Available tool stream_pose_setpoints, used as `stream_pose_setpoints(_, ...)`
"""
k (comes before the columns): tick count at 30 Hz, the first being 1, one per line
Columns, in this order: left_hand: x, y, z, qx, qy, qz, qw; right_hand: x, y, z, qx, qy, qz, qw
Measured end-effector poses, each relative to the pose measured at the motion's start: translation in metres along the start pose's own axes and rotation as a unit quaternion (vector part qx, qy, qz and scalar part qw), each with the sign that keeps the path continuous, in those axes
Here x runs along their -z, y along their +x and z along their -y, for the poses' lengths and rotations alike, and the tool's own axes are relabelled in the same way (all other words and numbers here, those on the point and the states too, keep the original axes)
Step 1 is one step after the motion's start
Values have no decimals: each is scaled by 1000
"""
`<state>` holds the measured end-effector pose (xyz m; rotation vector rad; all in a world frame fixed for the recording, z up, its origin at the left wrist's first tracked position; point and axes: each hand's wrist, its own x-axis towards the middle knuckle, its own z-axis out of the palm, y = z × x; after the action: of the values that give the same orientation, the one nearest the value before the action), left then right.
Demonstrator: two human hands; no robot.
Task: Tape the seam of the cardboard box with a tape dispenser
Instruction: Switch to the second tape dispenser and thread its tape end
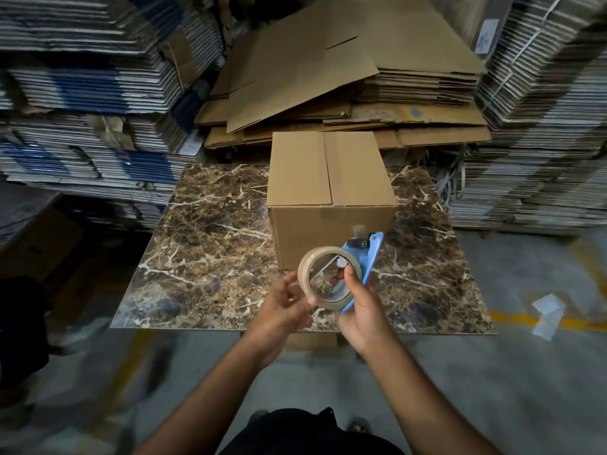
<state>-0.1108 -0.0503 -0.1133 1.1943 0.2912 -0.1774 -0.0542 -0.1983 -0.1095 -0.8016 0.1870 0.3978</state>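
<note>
Your left hand [289, 302] pinches the rim of the tape roll [328, 277], while your right hand [359, 303] grips the blue tape dispenser [368, 257] that carries it, both held just in front of the box. You seem to be readying the tape, not yet laying it. The closed cardboard box [328, 192] sits on the marble-patterned table [213, 241], its seam [328, 172] apparently untaped; next, bring the dispenser's head up to the seam's near end.

marble-patterned tabletop [210, 244] | flattened cardboard sheets [328, 60] behind | bundled carton stacks [542, 126] both sides | concrete floor [509, 372]
</note>
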Motion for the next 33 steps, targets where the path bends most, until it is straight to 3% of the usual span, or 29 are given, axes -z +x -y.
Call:
stream_pose_setpoints(3, -7, -2, 13, -16, 18, 24, 999, -5, 2, -5, 1, -13, 11, 1000)
stream_pose_setpoints(7, -10, 9, 6, -79, 18, 0, 997, -6, 4, -8, -8, -66, 32, 997)
stream_pose_setpoints(14, 19, 25, -8, -123, -29, -17, 992, -2, 1, 17, 23, -187, 103, 977)
stream_pose_setpoints(18, 28, 32, -23, -107, -122, 21, 987, -8, -5, 28, 117, -201, 73, 970)
stream_pose_setpoints(22, 6, 33, -26, -89, -246, 12, 965, -25, -8, 10, 237, -264, -43, 934)
stream_pose_setpoints(25, -17, 30, -23, -52, -254, 1, 966, -35, -10, -5, 267, -332, -110, 898)
stream_pose_setpoints(30, -23, 37, -29, -23, -224, -20, 974, -34, -14, 2, 234, -396, -71, 885)
stream_pose_setpoints(33, -14, 42, -33, -1, -196, -22, 980, -24, -15, 12, 159, -359, 8, 920)
